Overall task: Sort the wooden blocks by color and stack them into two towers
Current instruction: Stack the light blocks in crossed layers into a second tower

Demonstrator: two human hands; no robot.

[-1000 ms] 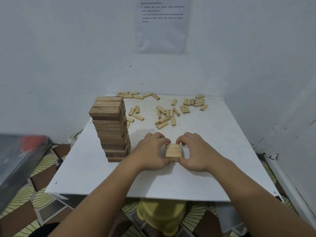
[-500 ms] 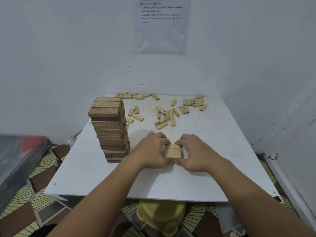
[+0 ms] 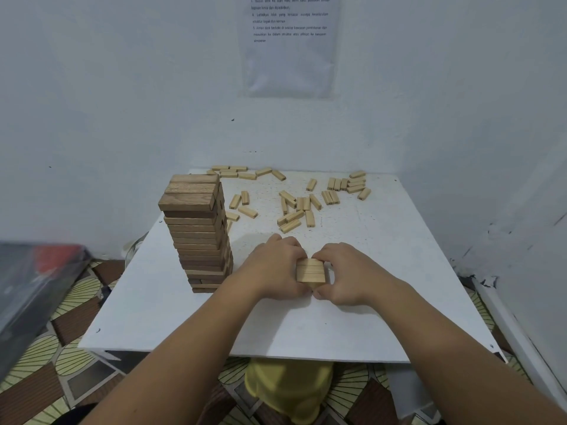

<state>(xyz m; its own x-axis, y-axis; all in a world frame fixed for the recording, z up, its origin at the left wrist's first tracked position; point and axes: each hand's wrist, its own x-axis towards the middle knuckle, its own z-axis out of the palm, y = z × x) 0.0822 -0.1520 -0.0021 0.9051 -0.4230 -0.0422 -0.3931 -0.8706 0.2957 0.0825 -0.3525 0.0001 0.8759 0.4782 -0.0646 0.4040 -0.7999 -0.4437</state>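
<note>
Near the middle of the white table (image 3: 306, 329), the left hand (image 3: 274, 266) and right hand (image 3: 349, 273) cupped the pale stack (image 3: 310, 270) from either side, fingers curled against it; it stood to the right of the tall dark tower (image 3: 199, 237); loose pale blocks (image 3: 299, 208) lay scattered toward the far edge. The blocks looked light, stiff and smooth, likely to slide if nudged; squeezing a layer by its long sides seemed the safest hold.
</note>
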